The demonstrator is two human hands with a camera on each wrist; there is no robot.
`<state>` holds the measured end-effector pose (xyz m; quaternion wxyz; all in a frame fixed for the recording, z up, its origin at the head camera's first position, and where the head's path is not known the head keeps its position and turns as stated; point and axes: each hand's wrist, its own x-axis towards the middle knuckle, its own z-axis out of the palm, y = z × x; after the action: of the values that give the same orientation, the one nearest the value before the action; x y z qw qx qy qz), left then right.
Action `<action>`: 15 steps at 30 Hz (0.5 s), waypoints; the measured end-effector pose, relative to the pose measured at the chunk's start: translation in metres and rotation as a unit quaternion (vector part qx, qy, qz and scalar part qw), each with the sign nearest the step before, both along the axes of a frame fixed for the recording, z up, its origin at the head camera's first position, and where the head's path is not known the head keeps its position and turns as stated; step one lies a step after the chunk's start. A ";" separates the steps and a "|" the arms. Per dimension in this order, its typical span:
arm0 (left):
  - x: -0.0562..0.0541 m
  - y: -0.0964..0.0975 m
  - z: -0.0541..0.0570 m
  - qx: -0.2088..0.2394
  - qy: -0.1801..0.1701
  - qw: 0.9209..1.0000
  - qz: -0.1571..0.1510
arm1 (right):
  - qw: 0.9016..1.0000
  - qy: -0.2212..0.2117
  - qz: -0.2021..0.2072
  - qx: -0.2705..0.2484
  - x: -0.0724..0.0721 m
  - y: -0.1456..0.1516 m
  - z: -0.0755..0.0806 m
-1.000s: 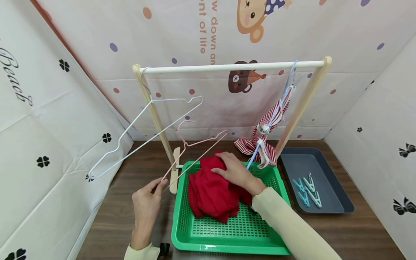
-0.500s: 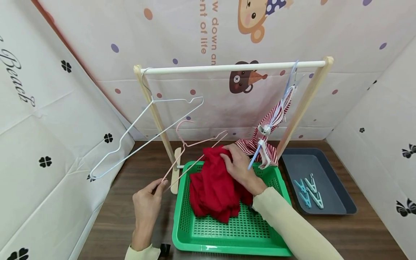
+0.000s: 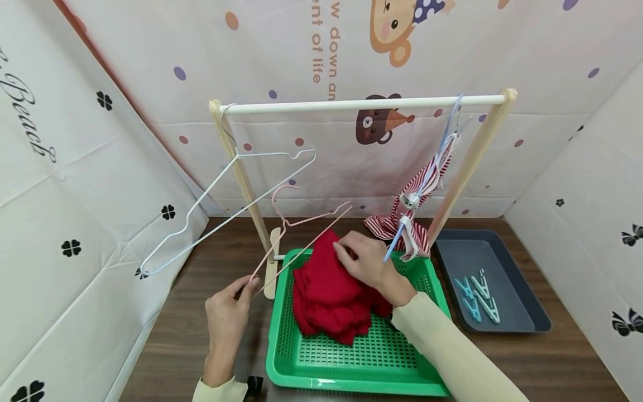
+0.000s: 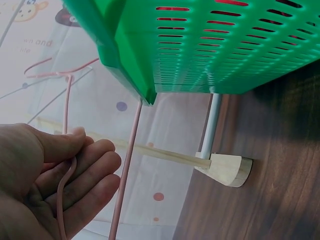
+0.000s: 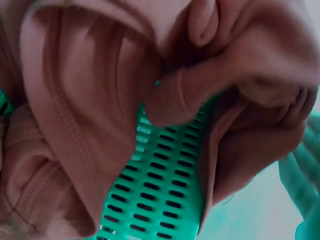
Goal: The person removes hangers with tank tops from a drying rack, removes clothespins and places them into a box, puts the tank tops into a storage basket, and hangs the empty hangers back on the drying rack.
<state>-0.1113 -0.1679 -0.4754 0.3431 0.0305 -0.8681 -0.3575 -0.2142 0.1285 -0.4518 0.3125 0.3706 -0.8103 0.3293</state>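
At red cloth (image 3: 329, 287), right hand (image 3: 369, 261) lower, more curled

a person's left hand (image 3: 228, 314) pinched, thumb (image 4: 64, 145) against fingers (image 4: 100, 165); the right hand (image 3: 368, 262) curled, its forearm (image 3: 447, 349) slanting inward.

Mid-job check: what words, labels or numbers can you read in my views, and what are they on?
"Beach", in script, on the left cloth; a fragment before it is unreadable.
"ent of life", sideways on the back cloth; cut off by the frame.
"w down an", also sideways there, cut off at the top; the left wrist view adds a faint "wn and".
No legible lettering on the red cloth or green basket.
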 end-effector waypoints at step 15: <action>0.000 -0.002 -0.002 -0.002 0.005 1.000 -0.010 | 0.978 -0.160 -0.087 0.102 -0.003 0.007 -0.012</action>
<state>-0.1114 -0.1703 -0.4770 0.3438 0.0197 -0.8675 -0.3588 -0.2167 0.1352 -0.4634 0.1670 0.2714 -0.9083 0.2711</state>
